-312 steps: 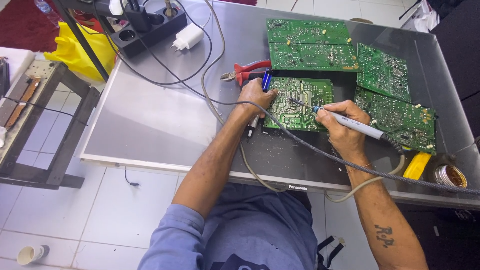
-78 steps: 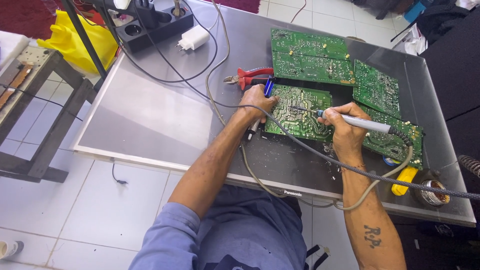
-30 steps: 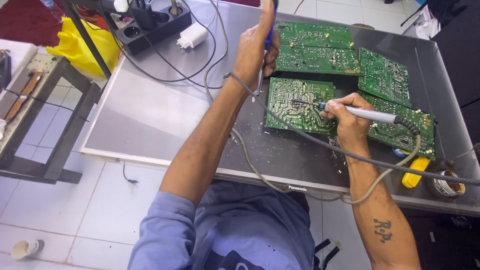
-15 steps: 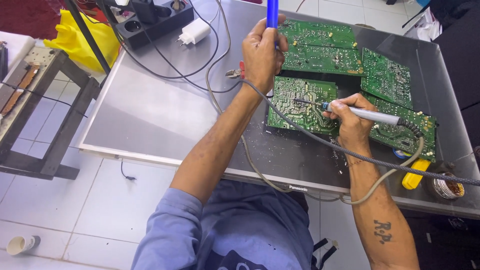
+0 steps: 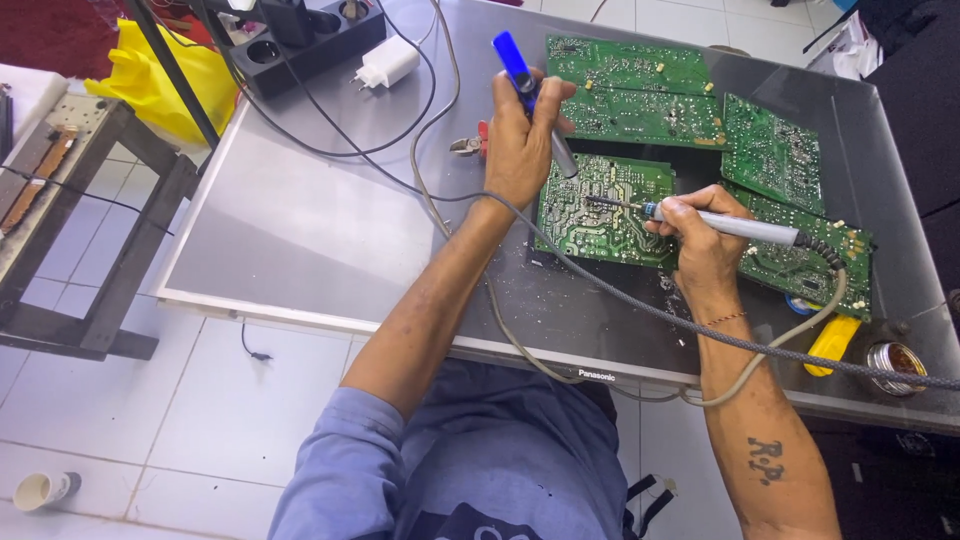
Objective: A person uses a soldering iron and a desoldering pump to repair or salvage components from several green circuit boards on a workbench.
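Head view: the left hand (image 5: 520, 140), upper centre of the frame, is closed around a blue-tipped desoldering pump (image 5: 532, 98), held tilted above the counter (image 5: 300, 230). The right hand (image 5: 700, 235), centre right, grips a soldering iron (image 5: 730, 225) like a pen, with its tip resting on the nearest green circuit board (image 5: 605, 208), which lies flat at frame centre. Three more green circuit boards (image 5: 640, 90) lie above and to the right of it, edges touching or overlapping. Red-handled cutters (image 5: 470, 145) lie just left of the left hand, partly hidden by it. A black power strip (image 5: 300, 45) and a white plug adapter (image 5: 388, 62) sit at the upper left, with cables trailing across the counter; a grey braided cable (image 5: 640, 300) crosses under the left wrist and past the right forearm. A yellow-handled tool (image 5: 835, 345) and a solder tin (image 5: 895, 362) lie at the right edge. Compared with half a second ago, the left hand has lowered and tilted the pump leftward; the iron remains on the same board.
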